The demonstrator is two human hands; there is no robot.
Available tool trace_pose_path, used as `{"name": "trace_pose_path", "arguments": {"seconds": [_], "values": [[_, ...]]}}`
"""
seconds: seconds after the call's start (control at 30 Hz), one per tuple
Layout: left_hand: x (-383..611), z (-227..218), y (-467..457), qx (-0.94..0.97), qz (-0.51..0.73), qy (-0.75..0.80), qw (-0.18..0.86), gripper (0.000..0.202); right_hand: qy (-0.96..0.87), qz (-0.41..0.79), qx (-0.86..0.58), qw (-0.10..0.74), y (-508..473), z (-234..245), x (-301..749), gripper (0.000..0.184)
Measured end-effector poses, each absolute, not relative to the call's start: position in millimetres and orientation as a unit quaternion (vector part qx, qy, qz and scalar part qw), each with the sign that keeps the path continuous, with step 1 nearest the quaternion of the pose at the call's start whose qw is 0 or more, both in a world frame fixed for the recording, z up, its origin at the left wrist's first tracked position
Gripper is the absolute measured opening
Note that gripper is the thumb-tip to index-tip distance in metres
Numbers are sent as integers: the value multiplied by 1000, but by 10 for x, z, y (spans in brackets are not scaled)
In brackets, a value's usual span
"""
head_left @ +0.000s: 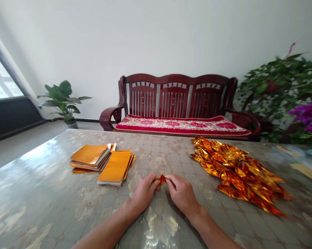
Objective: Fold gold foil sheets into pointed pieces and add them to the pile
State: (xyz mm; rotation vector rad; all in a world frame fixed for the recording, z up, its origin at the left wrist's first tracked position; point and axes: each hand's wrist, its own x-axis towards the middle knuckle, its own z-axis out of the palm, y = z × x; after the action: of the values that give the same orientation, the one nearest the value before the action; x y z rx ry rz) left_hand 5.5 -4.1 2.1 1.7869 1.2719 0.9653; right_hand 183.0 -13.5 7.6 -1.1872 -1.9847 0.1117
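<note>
Orange foil; left fingers clamped on one end; right fingers on the other

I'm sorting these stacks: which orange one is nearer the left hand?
The right orange stack, between the left hand and the other stack, which lies farther left.

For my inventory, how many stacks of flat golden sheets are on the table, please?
2: the left stack, farther from the left hand, and the right stack beside it, nearer that hand. Smaller bundles may be hidden.
</note>
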Motion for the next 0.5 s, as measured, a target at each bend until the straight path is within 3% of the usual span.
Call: {"name": "trace_pose_path", "arguments": {"seconds": [0.5], "values": [[-36,-13,39,750,348,509,238,22,-845,-29,-420,329,-106,151,1946,14]]}}
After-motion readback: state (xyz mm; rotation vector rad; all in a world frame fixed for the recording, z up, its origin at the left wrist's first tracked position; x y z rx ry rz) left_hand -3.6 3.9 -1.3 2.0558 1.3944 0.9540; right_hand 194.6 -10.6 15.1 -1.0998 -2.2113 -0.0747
